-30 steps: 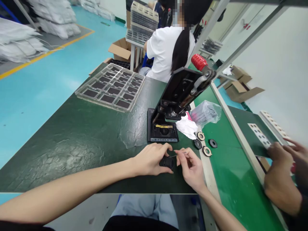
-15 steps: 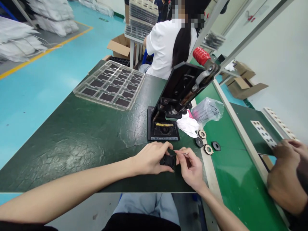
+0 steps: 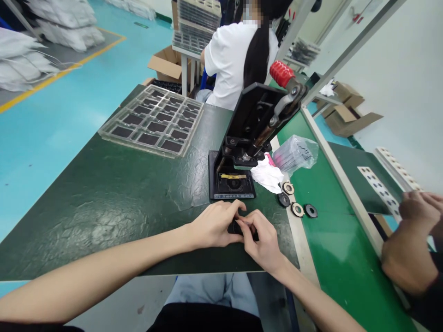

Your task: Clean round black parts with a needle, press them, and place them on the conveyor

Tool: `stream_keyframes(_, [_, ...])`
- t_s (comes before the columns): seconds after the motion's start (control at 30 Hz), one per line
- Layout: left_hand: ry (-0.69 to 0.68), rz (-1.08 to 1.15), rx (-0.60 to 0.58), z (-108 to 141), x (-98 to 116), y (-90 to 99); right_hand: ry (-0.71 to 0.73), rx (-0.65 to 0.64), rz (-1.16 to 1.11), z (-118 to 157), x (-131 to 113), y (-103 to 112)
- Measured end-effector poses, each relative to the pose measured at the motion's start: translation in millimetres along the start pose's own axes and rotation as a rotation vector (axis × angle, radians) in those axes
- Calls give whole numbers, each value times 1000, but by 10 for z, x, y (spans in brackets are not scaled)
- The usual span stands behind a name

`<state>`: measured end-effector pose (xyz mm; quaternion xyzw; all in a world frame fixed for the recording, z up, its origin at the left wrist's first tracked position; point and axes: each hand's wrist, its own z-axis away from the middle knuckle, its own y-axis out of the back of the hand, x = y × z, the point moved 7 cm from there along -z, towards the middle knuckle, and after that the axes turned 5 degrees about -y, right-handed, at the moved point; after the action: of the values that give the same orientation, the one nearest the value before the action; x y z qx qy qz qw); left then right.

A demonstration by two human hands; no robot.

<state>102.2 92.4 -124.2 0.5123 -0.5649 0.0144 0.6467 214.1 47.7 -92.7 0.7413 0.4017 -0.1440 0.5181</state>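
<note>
Your left grip (image 3: 214, 225) is closed around a small black round part (image 3: 235, 227), and your right grip (image 3: 263, 237) pinches it from the other side (your fingers hide most of it), just in front of the press (image 3: 251, 115).

Toggle press (image 3: 242, 133) ahead of left hand (image 3: 214, 225)

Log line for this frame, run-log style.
left hand: holds black round part | right hand: fingers on same part | beyond hands: red-handled hand press
</note>
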Motion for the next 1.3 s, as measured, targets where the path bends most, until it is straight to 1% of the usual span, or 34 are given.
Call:
stream_keyframes(0.13, [9,24,13,3,-20,5,-109,19,-17,13,136,-36])
stream_keyframes(0.23, [18,34,19,4,-29,7,-169,-8,-30,28,209,-57])
stream_keyframes(0.33, [23,38,24,3,-41,-1,-186,-31,-39,28,234,-79])
stream_keyframes(0.5, [23,46,47,6,-69,-5,-163,-40,-18,-13,212,-106])
stream_keyframes(0.57, [32,47,59,9,-87,5,-194,-52,-42,-35,234,-120])
stream_keyframes(0.63, [30,42,66,7,-97,14,-255,-52,-96,-51,290,-121])
stream_keyframes(0.7, [20,41,74,1,-104,21,-359,-12,-232,-54,390,-97])
stream_keyframes(0.8, [18,68,78,-13,-128,23,-503,133,-446,-36,550,-5])
stream_keyframes(0.87, [25,80,80,-22,-151,25,-541,223,-490,-22,603,66])
stream_keyframes(0.93, [32,75,83,-26,-170,29,-547,253,-502,-16,604,101])
stream_keyframes(1.0, [34,69,77,-20,-175,26,-519,261,-492,-16,564,140])
stream_keyframes(1.03, [32,66,71,-14,-170,24,-481,272,-460,-20,527,183])
stream_keyframes(1.1, [18,53,61,2,-143,32,-347,333,-320,-37,413,351])
stream_keyframes(1.17, [-14,42,78,12,-95,84,-162,435,-119,-57,250,597])
stream_keyframes(1.23, [-60,29,165,4,-45,223,5,532,63,-88,85,846])
stream_keyframes(1.3, [-76,-31,331,-15,-37,447,118,599,168,-165,-36,1055])
